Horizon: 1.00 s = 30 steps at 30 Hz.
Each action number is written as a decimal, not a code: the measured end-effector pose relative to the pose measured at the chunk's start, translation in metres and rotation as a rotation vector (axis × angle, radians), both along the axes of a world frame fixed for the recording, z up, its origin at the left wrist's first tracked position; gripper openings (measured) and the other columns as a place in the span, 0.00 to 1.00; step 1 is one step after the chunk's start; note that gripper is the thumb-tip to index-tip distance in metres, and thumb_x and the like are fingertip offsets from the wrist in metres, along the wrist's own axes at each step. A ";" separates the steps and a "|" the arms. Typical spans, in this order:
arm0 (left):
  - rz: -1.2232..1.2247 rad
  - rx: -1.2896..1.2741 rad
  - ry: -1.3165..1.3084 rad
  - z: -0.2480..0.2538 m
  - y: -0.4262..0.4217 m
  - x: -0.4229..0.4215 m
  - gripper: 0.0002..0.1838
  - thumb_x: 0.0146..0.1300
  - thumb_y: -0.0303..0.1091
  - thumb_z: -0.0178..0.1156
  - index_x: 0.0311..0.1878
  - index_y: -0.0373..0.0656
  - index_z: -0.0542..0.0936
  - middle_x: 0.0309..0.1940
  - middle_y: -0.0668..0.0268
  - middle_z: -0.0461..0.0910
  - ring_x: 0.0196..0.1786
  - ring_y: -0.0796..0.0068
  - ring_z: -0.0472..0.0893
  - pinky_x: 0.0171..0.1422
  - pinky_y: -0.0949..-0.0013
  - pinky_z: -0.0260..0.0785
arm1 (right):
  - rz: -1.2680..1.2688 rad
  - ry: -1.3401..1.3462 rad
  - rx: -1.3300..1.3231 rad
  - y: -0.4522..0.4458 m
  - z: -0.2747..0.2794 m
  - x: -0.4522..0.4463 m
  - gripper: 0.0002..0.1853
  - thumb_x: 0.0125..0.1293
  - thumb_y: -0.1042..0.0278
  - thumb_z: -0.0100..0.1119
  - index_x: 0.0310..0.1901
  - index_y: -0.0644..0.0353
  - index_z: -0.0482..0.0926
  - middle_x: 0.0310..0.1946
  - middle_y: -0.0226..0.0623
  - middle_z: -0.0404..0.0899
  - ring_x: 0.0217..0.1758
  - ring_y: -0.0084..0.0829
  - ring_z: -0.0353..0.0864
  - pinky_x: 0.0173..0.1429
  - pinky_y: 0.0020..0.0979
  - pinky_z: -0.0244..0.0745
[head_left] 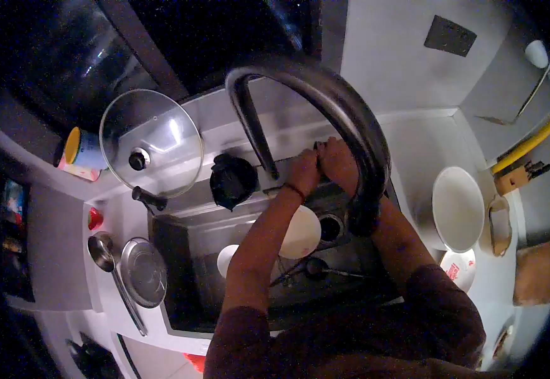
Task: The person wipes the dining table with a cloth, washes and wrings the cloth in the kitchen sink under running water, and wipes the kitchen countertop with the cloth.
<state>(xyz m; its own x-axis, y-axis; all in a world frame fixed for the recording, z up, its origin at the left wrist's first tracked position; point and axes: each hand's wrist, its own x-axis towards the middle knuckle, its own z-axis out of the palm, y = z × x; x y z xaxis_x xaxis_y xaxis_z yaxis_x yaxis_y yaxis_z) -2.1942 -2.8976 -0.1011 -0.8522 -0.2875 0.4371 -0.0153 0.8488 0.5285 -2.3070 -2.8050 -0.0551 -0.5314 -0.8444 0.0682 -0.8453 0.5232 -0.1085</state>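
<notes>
Both hands meet at the back edge of the dark sink (180, 278), behind the large black faucet (325, 95). My left hand (304, 172) has its fingers bent round something dark and small between the hands, too hidden to name. Close against it on the right, my right hand (338, 161) is also closed on something I cannot make out. Below the forearms, a pale plate (301, 234), a small white bowl (226, 260) and dark long-handled utensils (316, 268) lie in the sink. A crumpled black item (232, 181) sits left of the hands.
A glass lid (155, 132) leans at the back left. A ladle (120, 287) and a round metal lid (143, 273) lie on the left counter. On the right are a white bowl (457, 211), a printed white dish (458, 270), a knife block (510, 181) and a wooden board (540, 271).
</notes>
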 end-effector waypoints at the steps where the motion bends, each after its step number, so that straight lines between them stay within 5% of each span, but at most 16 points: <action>1: 0.013 -0.021 0.020 -0.007 0.002 -0.002 0.09 0.54 0.31 0.59 0.37 0.37 0.76 0.38 0.47 0.76 0.45 0.44 0.76 0.48 0.49 0.69 | -0.051 0.071 -0.156 0.013 0.038 0.025 0.13 0.60 0.58 0.53 0.39 0.58 0.77 0.30 0.49 0.78 0.37 0.50 0.78 0.41 0.47 0.72; 2: -0.003 0.076 0.065 -0.008 0.004 -0.002 0.10 0.54 0.31 0.60 0.38 0.37 0.76 0.37 0.48 0.76 0.43 0.45 0.76 0.47 0.49 0.69 | -0.104 0.140 -0.311 0.023 0.071 0.044 0.14 0.63 0.58 0.51 0.31 0.62 0.76 0.25 0.52 0.74 0.34 0.53 0.75 0.43 0.47 0.69; 4: -0.026 0.196 0.080 0.000 0.014 0.003 0.11 0.53 0.31 0.61 0.38 0.37 0.76 0.35 0.48 0.76 0.42 0.45 0.76 0.46 0.49 0.70 | -0.035 0.177 -0.367 0.028 0.101 0.055 0.13 0.62 0.59 0.51 0.29 0.61 0.76 0.24 0.51 0.74 0.33 0.52 0.75 0.42 0.46 0.69; 8: 0.220 0.047 -0.052 0.069 0.051 0.019 0.11 0.53 0.32 0.62 0.37 0.37 0.76 0.35 0.49 0.75 0.40 0.46 0.77 0.44 0.50 0.71 | 0.155 -0.074 -0.543 0.022 0.050 0.015 0.13 0.62 0.60 0.51 0.27 0.61 0.74 0.23 0.52 0.73 0.30 0.50 0.73 0.41 0.43 0.69; 17: 0.489 0.300 -0.205 0.091 0.086 0.015 0.12 0.59 0.38 0.58 0.38 0.38 0.76 0.36 0.48 0.77 0.41 0.45 0.77 0.44 0.50 0.71 | 0.143 -0.305 -0.425 0.012 0.042 -0.004 0.11 0.63 0.62 0.52 0.38 0.61 0.76 0.33 0.46 0.76 0.38 0.43 0.75 0.46 0.39 0.72; 20: 0.502 0.175 0.037 0.071 0.089 0.032 0.11 0.60 0.38 0.56 0.38 0.39 0.75 0.37 0.49 0.78 0.42 0.46 0.78 0.45 0.49 0.70 | 0.066 -0.464 -0.556 0.031 0.042 0.008 0.11 0.64 0.62 0.52 0.41 0.61 0.76 0.37 0.44 0.77 0.41 0.40 0.76 0.47 0.38 0.72; 23: 0.144 0.579 0.109 0.076 0.095 0.068 0.10 0.60 0.35 0.57 0.40 0.39 0.75 0.37 0.51 0.79 0.42 0.49 0.79 0.46 0.51 0.71 | -0.129 -0.976 -0.857 0.087 0.044 0.047 0.13 0.64 0.63 0.53 0.45 0.61 0.77 0.40 0.42 0.79 0.43 0.37 0.77 0.49 0.37 0.73; 26: 0.022 0.405 0.094 0.117 0.134 0.114 0.12 0.58 0.32 0.57 0.43 0.37 0.75 0.36 0.55 0.80 0.41 0.57 0.80 0.43 0.57 0.73 | -0.107 -0.613 -0.972 0.133 0.050 0.111 0.17 0.64 0.57 0.53 0.49 0.58 0.77 0.44 0.44 0.80 0.50 0.47 0.77 0.51 0.45 0.73; 28: 0.029 1.298 -0.058 0.119 0.151 0.133 0.15 0.54 0.29 0.59 0.46 0.36 0.76 0.35 0.61 0.79 0.40 0.67 0.80 0.42 0.66 0.73 | -0.453 -1.421 -0.994 0.156 -0.006 0.121 0.17 0.66 0.61 0.54 0.52 0.59 0.76 0.51 0.43 0.77 0.54 0.41 0.75 0.57 0.42 0.72; 29: 0.036 1.305 -0.061 0.118 0.159 0.141 0.15 0.54 0.29 0.59 0.46 0.36 0.76 0.35 0.61 0.79 0.40 0.67 0.80 0.42 0.66 0.73 | -0.460 -1.426 -0.985 0.167 -0.005 0.128 0.17 0.66 0.61 0.54 0.52 0.59 0.76 0.51 0.43 0.77 0.54 0.41 0.75 0.57 0.42 0.72; 30: 0.037 1.321 -0.035 0.113 0.166 0.148 0.16 0.52 0.28 0.60 0.46 0.35 0.75 0.36 0.63 0.79 0.39 0.70 0.80 0.41 0.68 0.73 | -0.547 -1.819 -1.022 0.178 -0.001 0.137 0.17 0.65 0.62 0.54 0.53 0.60 0.75 0.54 0.42 0.75 0.56 0.39 0.74 0.59 0.40 0.71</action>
